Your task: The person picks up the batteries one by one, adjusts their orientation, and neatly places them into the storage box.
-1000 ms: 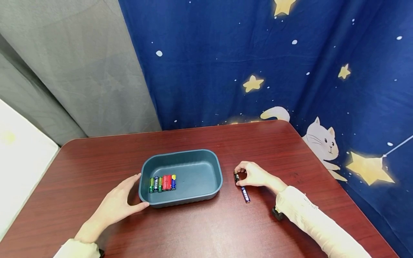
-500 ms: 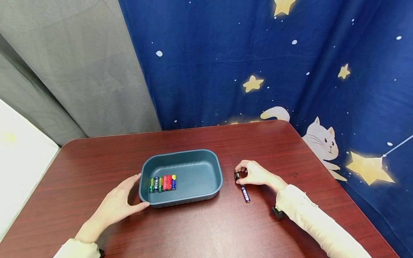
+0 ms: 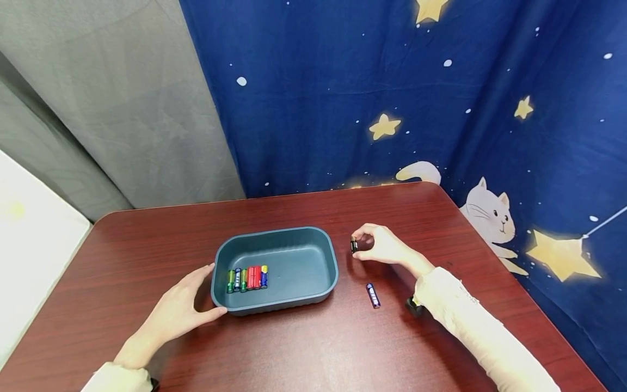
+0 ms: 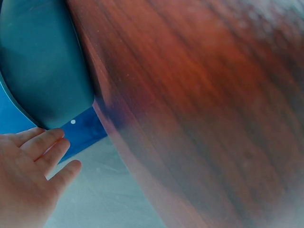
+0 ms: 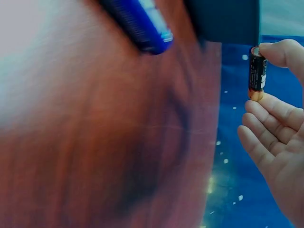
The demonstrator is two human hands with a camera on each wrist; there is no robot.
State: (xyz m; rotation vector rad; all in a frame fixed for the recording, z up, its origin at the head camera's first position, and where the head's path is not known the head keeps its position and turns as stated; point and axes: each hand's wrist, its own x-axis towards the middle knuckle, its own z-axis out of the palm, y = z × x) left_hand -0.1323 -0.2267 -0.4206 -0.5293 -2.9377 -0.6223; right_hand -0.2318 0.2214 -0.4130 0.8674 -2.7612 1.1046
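My right hand (image 3: 387, 246) pinches a black battery with a copper-coloured end (image 5: 257, 73) by its two ends, thumb on one and a fingertip on the other. It is held over the table, right of the blue-green bin (image 3: 299, 296). A blue battery (image 3: 373, 295) lies on the table nearer to me, below that hand. My left hand (image 3: 178, 307) rests against the bin's left end, fingers and thumb spread along the rim; in the left wrist view its fingertips (image 4: 57, 133) touch the bin's edge. Inside the bin, green, blue and red batteries (image 3: 253, 277) lie side by side in a row at the left.
The dark red wooden table (image 3: 303, 348) extends around the bin on all sides. Behind it hang a grey curtain (image 3: 122, 98) and a blue curtain with stars (image 3: 333, 109). A white surface (image 3: 34, 245) stands at the left edge.
My right hand has lifted the black battery off the table and moved it away from me and slightly left, apart from the blue battery. The left hand and bin stay put.
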